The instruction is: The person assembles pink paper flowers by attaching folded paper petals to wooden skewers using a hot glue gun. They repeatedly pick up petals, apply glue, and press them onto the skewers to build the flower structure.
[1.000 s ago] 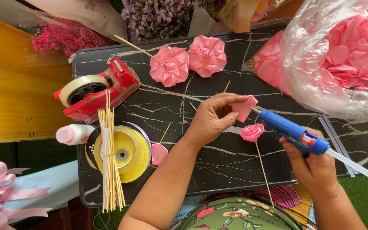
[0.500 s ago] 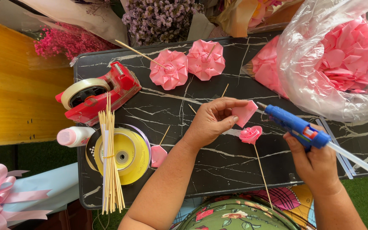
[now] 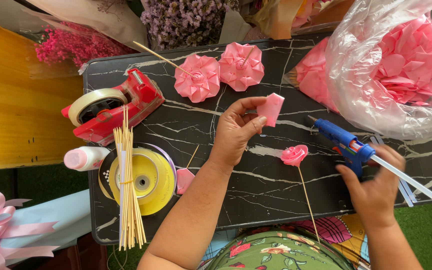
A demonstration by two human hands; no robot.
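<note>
Grips a blue glue gun (image 3: 348, 145) in the right hand (image 3: 376, 187), nearest the body, fingers wrapped tight round the handle. Points its nozzle away and to the left, with the clear glue stick trailing back to the right, so keeps its long axis on a diagonal across the black marbled table (image 3: 256, 200). Has a small pink rosebud (image 3: 294, 155) lying just left of the gun, bud at the far end, thin stick running back toward the lap, long axis roughly near to far. Pinches a folded pink petal (image 3: 271, 108) between thumb and fingertips of the left hand (image 3: 236, 132), lifted clear of the table, a little beyond the bud and well apart from the nozzle, narrow end tilted up and away. Looks to be at the gluing step, petal held ready and not yet joined to the bud. Calls for nozzle and petal edge to meet, with fingertips kept off the hot tip. Further out, shows two finished paper flowers (image 3: 197, 77) on sticks and a clear bag of pink blooms (image 3: 401, 65) to the right.
</note>
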